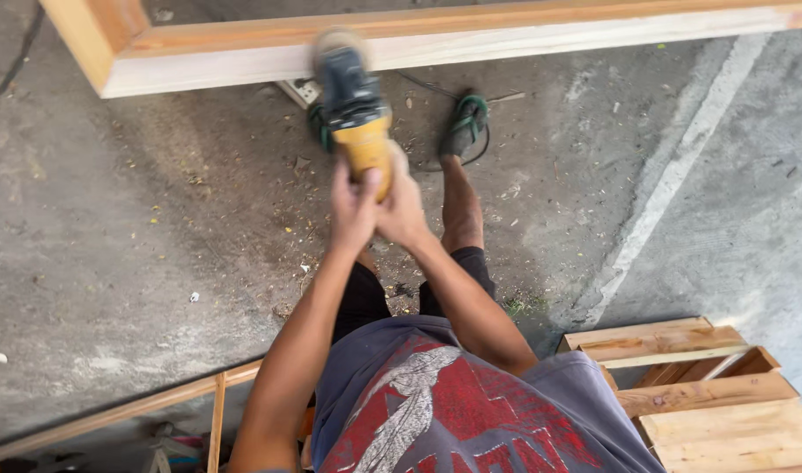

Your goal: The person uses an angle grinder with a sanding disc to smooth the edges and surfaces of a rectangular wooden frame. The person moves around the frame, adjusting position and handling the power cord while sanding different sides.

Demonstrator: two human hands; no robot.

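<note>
Yellow-bodied, black-headed angle grinder (355, 114), upper centre: both hands, left (353, 206) and right (401, 208), clamped round its handle, disc at pale timber frame rail (506, 48). Risk: kickback toward green-sandalled feet (465, 123); cord snagging.

Bare grey concrete floor (112, 219), dusty, littered with wood chips; pale painted stripe (672, 175) runs diagonally at right. Stacked wooden planks (707, 394) at lower right, thin timber rail (121, 412) at lower left. Black cable (3, 96) trails along left edge; flat daylight.
</note>
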